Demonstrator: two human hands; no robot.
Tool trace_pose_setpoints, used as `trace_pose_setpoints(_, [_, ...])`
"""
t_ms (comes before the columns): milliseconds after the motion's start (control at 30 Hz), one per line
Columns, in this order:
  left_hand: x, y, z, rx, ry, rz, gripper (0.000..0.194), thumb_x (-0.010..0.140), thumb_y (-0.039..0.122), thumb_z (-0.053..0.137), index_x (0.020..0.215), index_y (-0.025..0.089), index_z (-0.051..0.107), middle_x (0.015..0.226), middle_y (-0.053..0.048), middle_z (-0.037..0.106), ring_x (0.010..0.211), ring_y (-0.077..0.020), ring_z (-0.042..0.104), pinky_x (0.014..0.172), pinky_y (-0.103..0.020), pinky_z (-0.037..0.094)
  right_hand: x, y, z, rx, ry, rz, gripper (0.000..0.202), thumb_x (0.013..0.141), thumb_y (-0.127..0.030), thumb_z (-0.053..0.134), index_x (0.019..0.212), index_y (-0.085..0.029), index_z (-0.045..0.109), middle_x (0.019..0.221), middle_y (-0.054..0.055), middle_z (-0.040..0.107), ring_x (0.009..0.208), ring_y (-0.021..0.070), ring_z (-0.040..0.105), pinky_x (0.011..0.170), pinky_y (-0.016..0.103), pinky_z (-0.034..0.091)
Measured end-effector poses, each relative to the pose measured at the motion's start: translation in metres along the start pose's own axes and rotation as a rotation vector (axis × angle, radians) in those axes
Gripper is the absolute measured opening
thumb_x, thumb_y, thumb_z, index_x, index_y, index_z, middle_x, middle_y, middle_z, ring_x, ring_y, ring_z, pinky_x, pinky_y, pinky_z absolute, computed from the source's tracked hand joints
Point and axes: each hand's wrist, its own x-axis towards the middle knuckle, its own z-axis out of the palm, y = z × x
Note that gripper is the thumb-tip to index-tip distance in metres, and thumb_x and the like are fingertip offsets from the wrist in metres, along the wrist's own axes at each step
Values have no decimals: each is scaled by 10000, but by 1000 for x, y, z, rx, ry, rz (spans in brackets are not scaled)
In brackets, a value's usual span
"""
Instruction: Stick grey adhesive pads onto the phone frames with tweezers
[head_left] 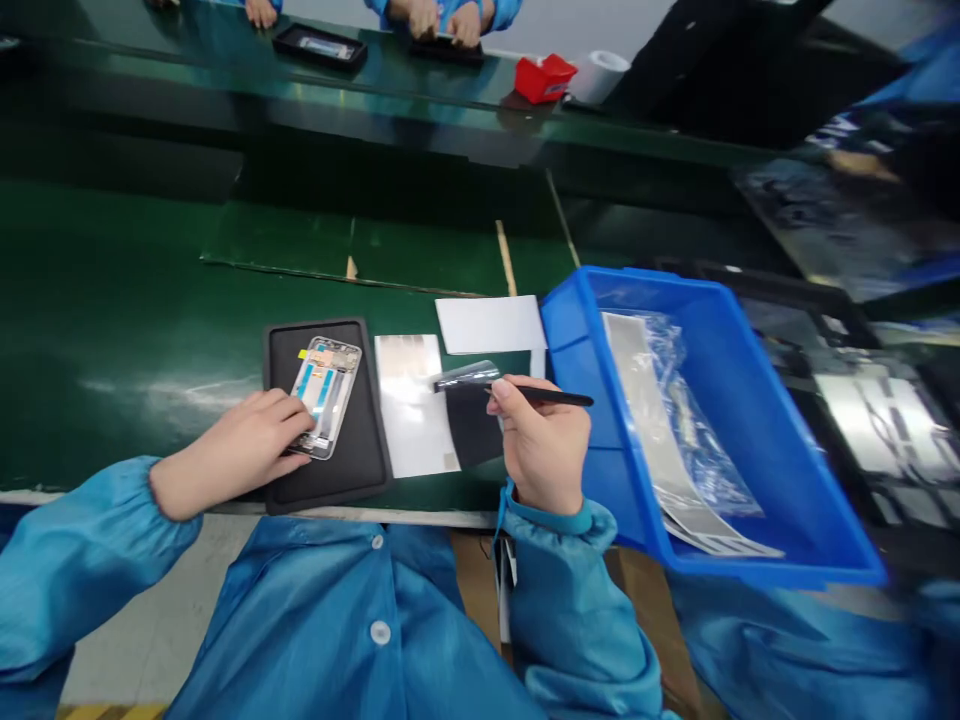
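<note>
My left hand (259, 440) holds the lower left edge of a phone frame (341, 400), its fingers over the side. The frame shows blue strips and a small yellow tab, and lies on a black tray (364, 465). In my right hand (547, 445) is a pair of black tweezers (559, 396), pinched between thumb and fingers. A curled clear film (469, 375) is at the tweezers' tip, above a white sheet (412, 420) and a black pad (474, 425).
A white card (491, 325) lies behind the pad. To the right stands a blue bin (780, 400) with grey-white sheets (645, 400) and clear plastic (712, 450). Across the bench are co-workers' hands (446, 20), a phone tray (319, 48), a red box (544, 78) and a white roll (598, 75).
</note>
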Motion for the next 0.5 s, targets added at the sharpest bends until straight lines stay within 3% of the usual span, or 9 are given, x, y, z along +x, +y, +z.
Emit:
trace_pose_setpoints(100, [-7,7,10,-3,-4,11,159,919,296,618,1019,176,651,999,-80,657,920,-246,580,818,-379,466,-15,6,41,-53,-134,22,174,700,-295,866,777,-194,747,628,-1,666,573,154,623,598,319,544])
trace_pose_setpoints(267, [-3,20,18,-31,90,-21,182,936,333,612,987,162,647,945,-71,643,876,-233,561,773,-366,438,-34,24,100,-166,-302,103,209,716,-351,854,792,-185,752,638,12,698,564,166,651,576,314,565])
trace_pose_setpoints(367, [-1,28,21,-52,114,-60,200,937,357,612,964,164,654,926,-66,638,861,-237,554,756,-375,428,-33,35,119,-218,-314,111,234,702,-364,860,793,-178,752,664,21,716,562,162,649,549,298,558])
trace_pose_setpoints(500, [3,42,28,-83,135,-77,208,930,360,619,935,155,650,910,-68,631,866,-243,561,754,-388,429,-27,47,125,-232,-289,92,248,703,-377,859,811,-181,753,678,20,723,553,153,641,529,285,549])
